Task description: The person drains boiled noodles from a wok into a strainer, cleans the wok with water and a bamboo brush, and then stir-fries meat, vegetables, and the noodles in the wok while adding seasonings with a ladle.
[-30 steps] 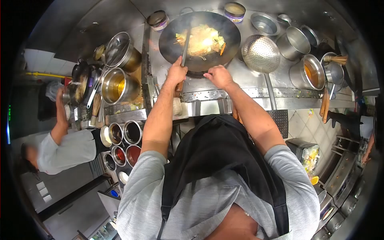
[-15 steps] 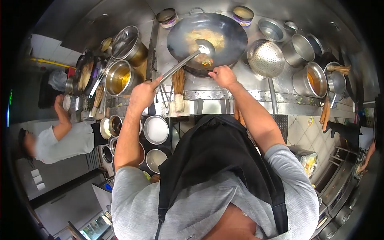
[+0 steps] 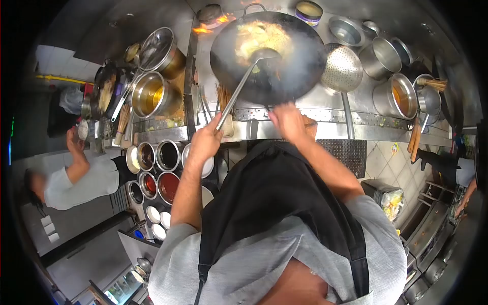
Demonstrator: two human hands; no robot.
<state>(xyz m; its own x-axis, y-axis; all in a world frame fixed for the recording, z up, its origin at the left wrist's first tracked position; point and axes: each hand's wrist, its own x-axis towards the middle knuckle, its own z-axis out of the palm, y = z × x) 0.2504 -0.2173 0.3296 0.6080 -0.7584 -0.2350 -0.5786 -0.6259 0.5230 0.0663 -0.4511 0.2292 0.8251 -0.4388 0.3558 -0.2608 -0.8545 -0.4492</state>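
Observation:
My left hand [image 3: 206,143] is closed around the long metal handle of a ladle [image 3: 243,84]. The ladle's bowl rests in the food inside a large dark wok [image 3: 229,71]. Pale yellow food [image 3: 264,38] is bunched toward the wok's far side, and steam or smoke hides part of the inside. At the wok's near edge, my right hand [image 3: 292,124] is closed on its near handle, which is mostly covered by the fingers. The right hand is slightly blurred. The wok's far loop handle [image 3: 254,7] is visible.
Flames [image 3: 206,28] show left of the wok. A perforated strainer [image 3: 343,68] and metal pots [image 3: 380,62] stand to the right. At left are an oil pot [image 3: 155,94] and sauce containers [image 3: 168,187]. A co-worker [image 3: 84,178] stands at far left, another person [image 3: 465,175] at far right.
The wok has come nearer and tilted, and its food has shifted toward the far side. Both hands have moved toward my body. Flames and more smoke have appeared.

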